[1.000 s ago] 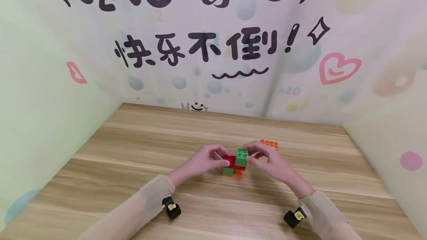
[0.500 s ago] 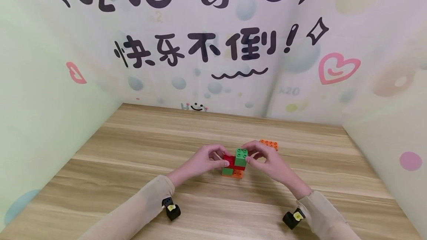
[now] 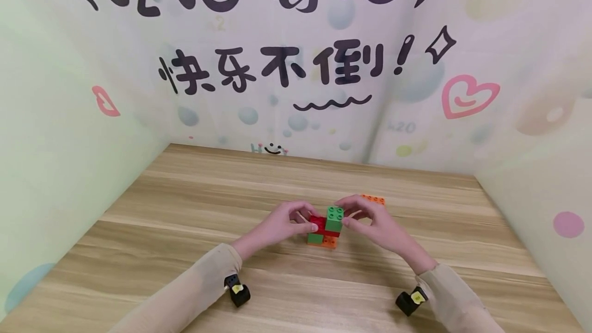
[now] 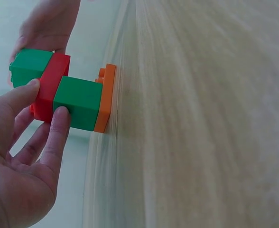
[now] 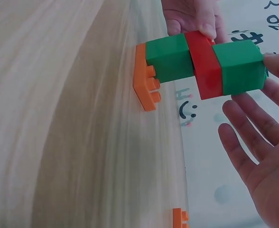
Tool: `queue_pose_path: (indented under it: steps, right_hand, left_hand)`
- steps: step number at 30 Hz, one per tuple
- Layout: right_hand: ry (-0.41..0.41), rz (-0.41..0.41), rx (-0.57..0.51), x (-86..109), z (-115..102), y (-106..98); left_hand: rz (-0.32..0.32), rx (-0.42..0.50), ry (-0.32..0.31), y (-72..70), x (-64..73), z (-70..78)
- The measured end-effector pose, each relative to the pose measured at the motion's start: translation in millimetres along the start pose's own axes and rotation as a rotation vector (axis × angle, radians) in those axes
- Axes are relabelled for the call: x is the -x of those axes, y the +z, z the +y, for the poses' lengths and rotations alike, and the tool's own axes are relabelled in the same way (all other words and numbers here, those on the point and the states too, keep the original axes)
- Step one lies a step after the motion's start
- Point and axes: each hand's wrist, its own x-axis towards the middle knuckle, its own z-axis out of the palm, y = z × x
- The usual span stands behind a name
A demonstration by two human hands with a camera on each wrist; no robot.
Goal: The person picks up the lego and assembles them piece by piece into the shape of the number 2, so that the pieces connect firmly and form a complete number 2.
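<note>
A small stack of toy building bricks stands on the table between the hands. Its base is an orange studded plate [image 3: 330, 243], with a green brick [image 4: 78, 102] on the plate's left part. Across that lies a red brick [image 5: 205, 66], overhanging to the right and looking slightly tilted in the right wrist view. A second green brick [image 3: 334, 223] sits on the red brick's right end. My left hand [image 3: 288, 221] grips the red brick, thumb on one side and fingers on the other. With thumb and fingertip my right hand [image 3: 376, 225] pinches the upper green brick.
Another orange studded plate [image 3: 376, 200] lies on the wooden table [image 3: 222, 184] behind the right hand, partly hidden by it. A printed cloth backdrop [image 3: 277, 112] rises at the table's far edge, with pale walls at both sides. Each wrist wears a small black camera.
My right wrist has shifted slightly to the right. Both hands keep hold of the stack, which stays almost in the same place.
</note>
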Motion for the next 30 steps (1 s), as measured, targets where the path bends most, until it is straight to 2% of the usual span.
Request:
queue_pose_path:
  steps: [8,18,30]
  right_hand:
    - [-0.017,0.062,0.068,-4.2,8.8,-15.8]
    - [0.044,0.118,0.194,-4.7,27.2,-38.6]
    - [0.105,0.143,0.293,-5.9,59.4,-56.2]
  left_hand:
    - [0.003,0.002,-0.002,-0.1,-0.6,-2.4]
    - [0.003,-0.004,-0.014,-0.4,2.1,0.9]
    - [0.006,-0.005,-0.017,0.2,2.7,2.1]
